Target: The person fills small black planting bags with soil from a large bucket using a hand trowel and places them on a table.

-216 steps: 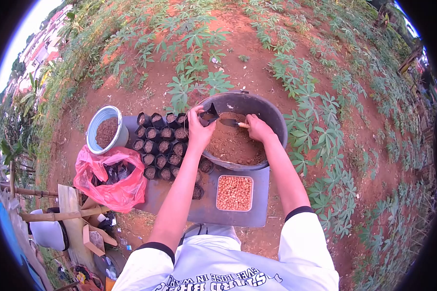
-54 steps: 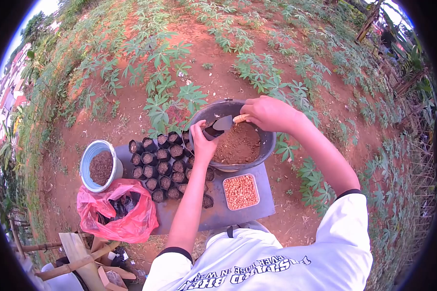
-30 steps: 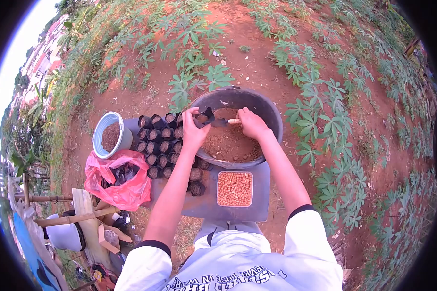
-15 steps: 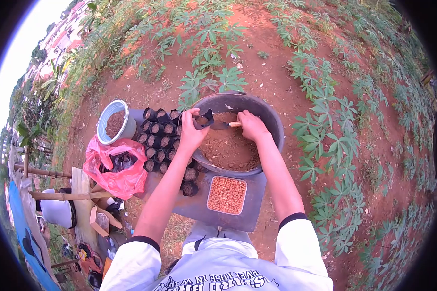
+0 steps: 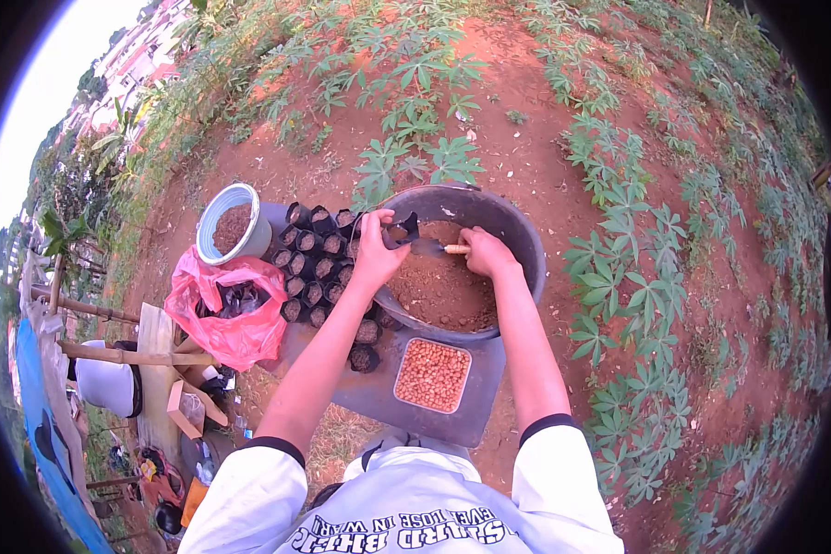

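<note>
My left hand [image 5: 379,250] is closed on a black plastic seedling bag [image 5: 404,228], held over the left part of a large dark tub [image 5: 519,212]. Brown soil [image 5: 443,294] fills much of the tub. In my right hand [image 5: 487,251] is a small trowel [image 5: 431,246], gripped by its wooden handle; its metal blade points left, right at the bag's mouth. Soil-filled black seedling bags [image 5: 316,268] stand in rows to the left of the tub. A square container of orange-tan kernels [image 5: 432,375] sits in front of the tub.
A light-blue bucket [image 5: 255,231] holding soil stands at the back left of the grey table [image 5: 365,392]. Nearer is a pink plastic bag [image 5: 249,337] with dark plastic inside. Bamboo poles [image 5: 125,355] and planks lie farther left. Leafy plants [image 5: 619,277] grow in red earth beyond and to the right.
The trowel blade and the seedling bag stay close together, the bag now tilted differently. The whole view has shifted slightly, with the tub and table lower and farther right.
</note>
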Available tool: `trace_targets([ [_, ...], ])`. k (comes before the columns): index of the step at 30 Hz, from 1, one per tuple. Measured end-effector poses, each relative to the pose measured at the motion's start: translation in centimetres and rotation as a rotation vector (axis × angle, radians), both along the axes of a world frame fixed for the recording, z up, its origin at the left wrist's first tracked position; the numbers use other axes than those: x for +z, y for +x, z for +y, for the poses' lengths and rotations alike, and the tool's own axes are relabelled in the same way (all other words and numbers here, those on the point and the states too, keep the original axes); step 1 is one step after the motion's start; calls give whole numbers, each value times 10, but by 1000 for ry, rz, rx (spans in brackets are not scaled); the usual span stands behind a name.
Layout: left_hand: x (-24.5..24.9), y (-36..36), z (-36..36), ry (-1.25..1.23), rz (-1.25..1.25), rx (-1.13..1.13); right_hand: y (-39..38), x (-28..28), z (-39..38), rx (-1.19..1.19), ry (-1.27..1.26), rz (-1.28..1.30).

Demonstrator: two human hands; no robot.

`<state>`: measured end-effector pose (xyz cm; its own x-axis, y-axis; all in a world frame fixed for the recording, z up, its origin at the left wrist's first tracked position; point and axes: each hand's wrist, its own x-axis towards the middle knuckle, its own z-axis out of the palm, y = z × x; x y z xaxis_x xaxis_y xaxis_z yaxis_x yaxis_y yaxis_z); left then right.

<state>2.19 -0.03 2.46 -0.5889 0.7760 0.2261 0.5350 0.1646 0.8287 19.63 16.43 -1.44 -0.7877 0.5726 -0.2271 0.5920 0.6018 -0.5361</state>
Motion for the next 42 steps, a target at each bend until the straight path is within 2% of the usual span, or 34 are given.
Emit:
trace_targets([
  [5, -6, -2, -1, 42, 42, 6, 1, -2, 0, 3, -11, -65],
  [8, -5, -1, 0, 35, 0, 17, 1, -3, 3, 2, 44, -12],
  [10, -5, -1, -1, 59, 29, 7, 1, 0, 4, -16, -54, -77],
  [26, -2, -1, -1, 16, -9, 15, 2, 3, 2, -9, -110, -49],
  [42, -5, -3, -1, 87, -37, 76, 2, 5, 5, -40, -171, -83],
])
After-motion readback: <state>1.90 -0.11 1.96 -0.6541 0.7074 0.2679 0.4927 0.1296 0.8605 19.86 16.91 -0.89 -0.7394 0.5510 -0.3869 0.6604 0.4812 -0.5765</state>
